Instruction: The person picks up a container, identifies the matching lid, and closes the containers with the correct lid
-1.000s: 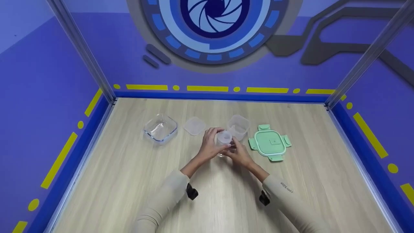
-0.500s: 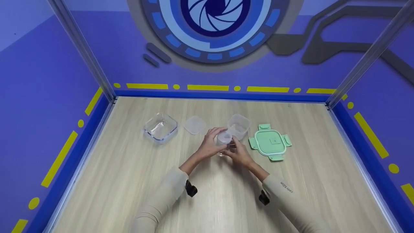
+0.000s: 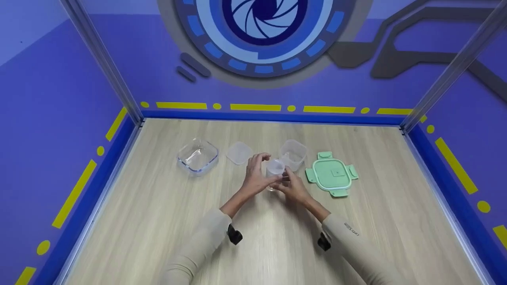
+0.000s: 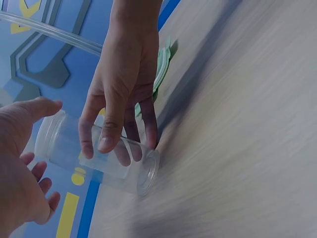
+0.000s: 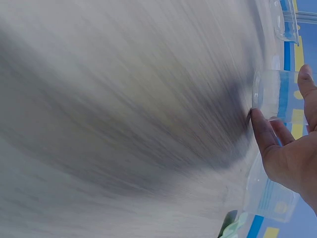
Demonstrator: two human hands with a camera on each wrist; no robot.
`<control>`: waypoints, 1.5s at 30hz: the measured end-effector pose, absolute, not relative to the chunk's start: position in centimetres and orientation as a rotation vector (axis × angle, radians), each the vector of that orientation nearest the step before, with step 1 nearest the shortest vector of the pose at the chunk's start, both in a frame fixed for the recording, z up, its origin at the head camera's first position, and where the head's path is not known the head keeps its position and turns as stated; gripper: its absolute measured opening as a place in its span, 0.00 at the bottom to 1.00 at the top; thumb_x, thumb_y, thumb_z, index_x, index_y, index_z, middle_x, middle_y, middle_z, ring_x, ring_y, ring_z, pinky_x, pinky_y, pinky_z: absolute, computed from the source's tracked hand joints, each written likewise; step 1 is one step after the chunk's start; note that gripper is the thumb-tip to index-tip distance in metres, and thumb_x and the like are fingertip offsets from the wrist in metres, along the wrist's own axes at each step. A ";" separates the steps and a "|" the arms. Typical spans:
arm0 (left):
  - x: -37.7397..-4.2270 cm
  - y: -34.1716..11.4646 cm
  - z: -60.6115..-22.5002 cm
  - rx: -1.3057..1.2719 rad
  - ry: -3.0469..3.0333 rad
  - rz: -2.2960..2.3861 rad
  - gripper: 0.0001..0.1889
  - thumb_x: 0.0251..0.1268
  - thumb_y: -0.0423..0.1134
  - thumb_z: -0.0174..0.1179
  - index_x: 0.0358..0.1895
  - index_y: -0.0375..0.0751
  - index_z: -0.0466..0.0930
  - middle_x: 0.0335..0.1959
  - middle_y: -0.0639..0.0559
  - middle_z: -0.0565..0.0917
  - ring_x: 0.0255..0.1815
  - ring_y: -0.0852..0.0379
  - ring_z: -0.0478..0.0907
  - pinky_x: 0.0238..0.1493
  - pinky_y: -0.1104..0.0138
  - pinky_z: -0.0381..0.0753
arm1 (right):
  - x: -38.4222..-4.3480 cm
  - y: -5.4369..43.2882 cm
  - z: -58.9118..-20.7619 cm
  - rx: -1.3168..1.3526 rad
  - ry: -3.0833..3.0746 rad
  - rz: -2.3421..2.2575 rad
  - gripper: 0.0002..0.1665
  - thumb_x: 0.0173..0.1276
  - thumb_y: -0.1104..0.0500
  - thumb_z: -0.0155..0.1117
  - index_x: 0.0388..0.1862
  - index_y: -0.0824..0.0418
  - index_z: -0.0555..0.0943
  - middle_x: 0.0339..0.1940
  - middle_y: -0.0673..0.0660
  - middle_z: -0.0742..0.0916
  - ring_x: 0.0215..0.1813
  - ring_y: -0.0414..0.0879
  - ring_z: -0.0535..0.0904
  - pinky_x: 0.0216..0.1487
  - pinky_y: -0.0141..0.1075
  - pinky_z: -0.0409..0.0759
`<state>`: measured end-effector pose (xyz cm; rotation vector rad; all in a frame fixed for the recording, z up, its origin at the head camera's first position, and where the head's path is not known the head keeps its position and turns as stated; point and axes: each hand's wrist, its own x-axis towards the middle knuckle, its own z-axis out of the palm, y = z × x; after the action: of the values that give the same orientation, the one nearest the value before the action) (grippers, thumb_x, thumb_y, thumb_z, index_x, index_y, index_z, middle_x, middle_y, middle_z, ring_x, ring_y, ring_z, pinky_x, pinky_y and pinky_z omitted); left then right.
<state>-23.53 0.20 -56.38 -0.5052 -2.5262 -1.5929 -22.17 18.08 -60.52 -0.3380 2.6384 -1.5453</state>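
A clear cylindrical jar (image 4: 74,148) stands upright on the table between the hands, its cloudy round top (image 3: 275,166) facing up. My right hand (image 3: 294,187) holds the jar low on its side, with the thumb in front and the fingers behind in the left wrist view. In the right wrist view that hand (image 5: 292,153) has its fingertips near the jar's base. My left hand (image 3: 255,178) is beside the jar's top, fingers spread and lifted off it. Its thumb lies close to the rim in the left wrist view.
Behind the hands lie a flat translucent lid (image 3: 239,153) and a square translucent container (image 3: 293,155). A square glass dish (image 3: 197,155) stands at the left. To the right rests a green lid with clips (image 3: 332,175). Blue walls enclose the table's back and sides.
The left hand's fingers have loosened from the jar's top and opened away to the left. My right hand has kept its hold on the jar, which stays in place.
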 end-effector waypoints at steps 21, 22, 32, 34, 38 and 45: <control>-23.6 0.5 -56.5 -0.520 -2.539 -1.642 0.34 0.51 0.43 0.79 0.62 0.37 0.77 0.60 0.43 0.80 0.64 0.46 0.71 0.67 0.50 0.70 | -22.4 18.1 -60.9 -0.376 2.639 -1.556 0.40 0.66 0.59 0.74 0.73 0.63 0.67 0.58 0.69 0.85 0.61 0.64 0.83 0.62 0.57 0.81; -23.7 0.5 -56.5 -0.532 -2.541 -1.640 0.34 0.52 0.42 0.79 0.62 0.37 0.77 0.60 0.43 0.80 0.64 0.46 0.72 0.67 0.50 0.70 | -22.4 18.1 -60.9 -0.367 2.642 -1.546 0.39 0.66 0.58 0.74 0.72 0.62 0.68 0.58 0.69 0.85 0.61 0.65 0.83 0.62 0.57 0.81; -24.1 0.1 -56.3 -0.637 -2.606 -1.644 0.34 0.54 0.33 0.68 0.69 0.39 0.75 0.66 0.42 0.79 0.65 0.46 0.72 0.67 0.50 0.72 | -22.4 17.9 -61.0 -0.358 2.675 -1.524 0.41 0.65 0.54 0.75 0.73 0.63 0.68 0.55 0.68 0.86 0.60 0.62 0.83 0.64 0.57 0.80; -24.2 0.0 -56.3 -0.651 -2.613 -1.645 0.35 0.54 0.33 0.67 0.71 0.40 0.74 0.67 0.42 0.78 0.67 0.45 0.71 0.69 0.49 0.71 | -22.5 17.9 -61.0 -0.372 2.665 -1.540 0.42 0.65 0.55 0.75 0.73 0.64 0.67 0.55 0.68 0.86 0.60 0.62 0.83 0.64 0.57 0.79; -24.1 -0.1 -56.4 -0.676 -2.583 -1.633 0.39 0.52 0.34 0.67 0.73 0.39 0.70 0.70 0.41 0.74 0.69 0.44 0.69 0.70 0.47 0.69 | -22.5 17.9 -61.1 -0.388 2.653 -1.561 0.41 0.66 0.57 0.74 0.73 0.65 0.67 0.55 0.68 0.86 0.59 0.63 0.83 0.63 0.58 0.80; -23.0 -0.1 -56.5 -0.588 -2.575 -1.343 0.39 0.52 0.46 0.76 0.69 0.42 0.73 0.65 0.44 0.77 0.65 0.45 0.72 0.64 0.49 0.71 | -22.4 18.1 -61.1 -0.397 2.657 -1.581 0.38 0.65 0.60 0.74 0.71 0.65 0.68 0.54 0.67 0.86 0.58 0.62 0.84 0.62 0.56 0.81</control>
<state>-23.03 -0.10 -56.48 -0.5876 -2.5745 -1.3429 -22.38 18.08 -61.07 -0.3968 2.6572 -1.5811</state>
